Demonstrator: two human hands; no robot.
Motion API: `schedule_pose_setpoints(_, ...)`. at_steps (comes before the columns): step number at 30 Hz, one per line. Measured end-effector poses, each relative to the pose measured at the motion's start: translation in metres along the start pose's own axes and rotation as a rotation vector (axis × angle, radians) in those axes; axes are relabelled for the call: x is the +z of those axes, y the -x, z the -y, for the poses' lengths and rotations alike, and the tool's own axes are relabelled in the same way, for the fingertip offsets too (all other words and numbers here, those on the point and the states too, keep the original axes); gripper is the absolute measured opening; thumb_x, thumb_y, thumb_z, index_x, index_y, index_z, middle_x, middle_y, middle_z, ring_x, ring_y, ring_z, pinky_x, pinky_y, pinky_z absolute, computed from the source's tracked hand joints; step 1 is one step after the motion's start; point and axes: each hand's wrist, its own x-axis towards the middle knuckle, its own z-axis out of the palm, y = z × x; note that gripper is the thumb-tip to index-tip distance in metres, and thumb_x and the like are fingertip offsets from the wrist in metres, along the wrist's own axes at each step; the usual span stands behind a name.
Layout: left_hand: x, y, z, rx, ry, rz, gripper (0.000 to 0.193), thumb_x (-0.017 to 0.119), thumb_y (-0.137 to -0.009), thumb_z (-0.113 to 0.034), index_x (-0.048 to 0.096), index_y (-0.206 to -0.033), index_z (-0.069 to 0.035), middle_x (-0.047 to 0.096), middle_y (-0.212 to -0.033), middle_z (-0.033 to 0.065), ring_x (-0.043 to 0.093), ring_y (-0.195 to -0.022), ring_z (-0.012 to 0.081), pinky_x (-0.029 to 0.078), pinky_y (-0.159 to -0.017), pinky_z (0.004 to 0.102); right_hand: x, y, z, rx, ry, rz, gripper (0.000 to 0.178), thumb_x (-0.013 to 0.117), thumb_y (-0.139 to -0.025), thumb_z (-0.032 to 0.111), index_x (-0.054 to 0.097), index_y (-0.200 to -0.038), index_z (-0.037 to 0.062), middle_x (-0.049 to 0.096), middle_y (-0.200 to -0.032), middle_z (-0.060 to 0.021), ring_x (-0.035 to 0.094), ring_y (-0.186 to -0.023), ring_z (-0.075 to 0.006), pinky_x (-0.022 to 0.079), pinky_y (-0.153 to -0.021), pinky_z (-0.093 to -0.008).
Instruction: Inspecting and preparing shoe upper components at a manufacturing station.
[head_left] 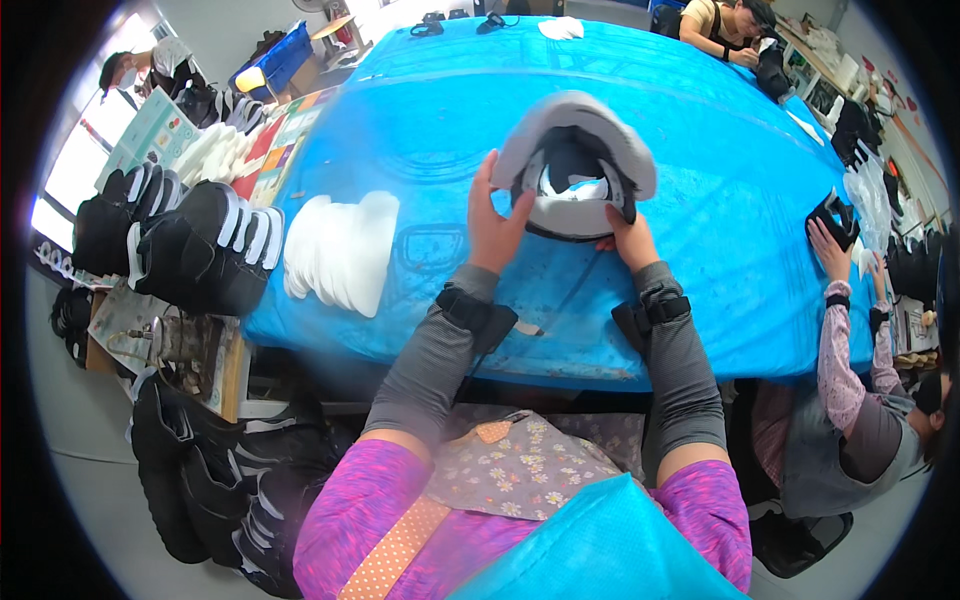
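Note:
Over the near middle of the table, I hold up a black shoe upper [518, 185] with a thick pale grey padded part [575, 108] arching over its opening. My left hand [493, 228] is closed on its left side, thumb at the rim of the opening. My right hand [632, 240] grips the lower right edge, its thumb on the pale lining. Inside the opening a dark hollow and a bright white patch show. Both palms are partly turned from view. To the left of my left hand lies a fanned stack of white curved pads [343, 255].
A blue cover [700, 290] spreads over the wide table. Black shoe uppers [190, 255] are piled along the left edge, with more [195, 460] below. At the right, a co-worker's hand [830, 250] touches a black upper [833, 218]. Another person [722, 30] works at the far right.

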Motion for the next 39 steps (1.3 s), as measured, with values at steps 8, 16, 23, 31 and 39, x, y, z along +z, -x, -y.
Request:
schedule_pose_setpoints(8,-0.005,0.010,-0.002,0.260,0.137,-0.209,0.053,0.067,-0.083,-0.003,0.043,-0.130,0.000,0.057,-0.114,0.0135,0.057,-0.099,0.0194,0.047,-0.083,0.0310,0.004,0.000,0.000,-0.048,0.075,0.035,0.047,0.054,-0.093,0.038,0.055,-0.112,-0.0053,0.063,-0.095,-0.0152,0.065,-0.065,-0.0218,0.055,-0.052,-0.0313)
schedule_pose_setpoints(16,-0.001,0.008,-0.009,0.427,-0.030,-0.408,0.042,0.076,-0.075,-0.005,0.053,-0.110,-0.005,0.065,-0.091,0.0151,0.065,-0.076,0.0293,0.051,-0.065,0.0363,0.008,-0.001,0.001,-0.018,0.056,-0.033,0.041,0.056,-0.092,0.031,0.056,-0.113,-0.0045,0.063,-0.096,-0.0148,0.063,-0.061,-0.0216,0.054,-0.049,-0.0292)
schedule_pose_setpoints(23,-0.005,0.008,-0.013,0.444,-0.093,-0.311,0.051,0.079,-0.072,-0.006,0.050,-0.114,-0.002,0.058,-0.101,0.0112,0.060,-0.087,0.0228,0.048,-0.074,0.0330,0.001,-0.007,-0.004,0.010,0.119,-0.010,0.037,0.057,-0.092,0.027,0.054,-0.111,-0.0044,0.063,-0.092,-0.0134,0.062,-0.058,-0.0197,0.052,-0.047,-0.0273)
schedule_pose_setpoints(31,-0.010,0.005,-0.025,0.213,0.004,-0.258,0.026,0.080,-0.072,-0.011,0.063,-0.090,-0.003,0.063,-0.091,0.0098,0.062,-0.078,0.0205,0.049,-0.070,0.0319,0.004,-0.005,0.000,-0.018,0.145,-0.038,0.038,0.058,-0.092,0.032,0.057,-0.105,-0.0033,0.063,-0.082,-0.0116,0.061,-0.053,-0.0188,0.048,-0.047,-0.0256)
schedule_pose_setpoints(39,-0.011,0.002,-0.012,0.365,0.095,-0.206,0.035,0.075,-0.076,-0.003,0.052,-0.102,-0.006,0.068,-0.097,0.0164,0.068,-0.079,0.0219,0.054,-0.068,0.0303,0.007,-0.004,-0.001,-0.010,0.171,-0.040,0.039,0.058,-0.092,0.032,0.057,-0.105,-0.0039,0.063,-0.086,-0.0127,0.062,-0.055,-0.0197,0.048,-0.048,-0.0265)
